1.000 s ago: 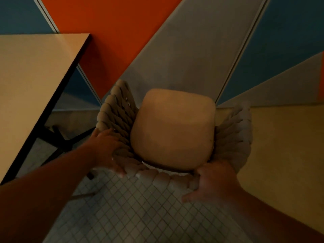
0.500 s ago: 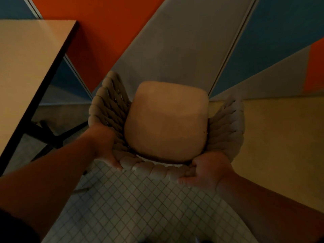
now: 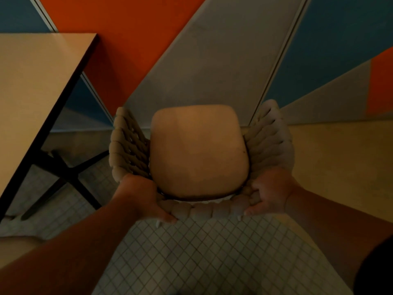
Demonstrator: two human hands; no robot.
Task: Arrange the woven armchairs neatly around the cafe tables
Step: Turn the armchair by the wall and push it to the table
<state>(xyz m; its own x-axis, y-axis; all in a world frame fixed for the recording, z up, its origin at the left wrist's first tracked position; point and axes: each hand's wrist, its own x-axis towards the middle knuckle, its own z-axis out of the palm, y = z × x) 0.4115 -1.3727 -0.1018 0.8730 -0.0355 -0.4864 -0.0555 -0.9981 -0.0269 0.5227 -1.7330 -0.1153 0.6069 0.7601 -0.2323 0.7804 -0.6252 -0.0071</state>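
I look straight down on a woven armchair (image 3: 270,141) with thick grey rope sides and a tan seat cushion (image 3: 197,150). My left hand (image 3: 138,196) grips the back rim at its left corner. My right hand (image 3: 271,191) grips the same rim at its right corner. Both hold the rope weave, with fingers wrapped over the rim. A cafe table (image 3: 32,86) with a pale top and dark edge stands to the left, its black cross base (image 3: 66,173) on the floor beside the chair. The chair's legs are hidden under the seat.
A wall painted in orange, grey and blue panels (image 3: 212,60) rises right behind the chair. A second pale tabletop (image 3: 344,167) lies to the right of the chair. Small white square tiles (image 3: 202,256) cover the floor under me.
The chair has turned to sit squarer to the wall and between the two tables. Both hands stay on the back rim, and my view has shifted slightly.
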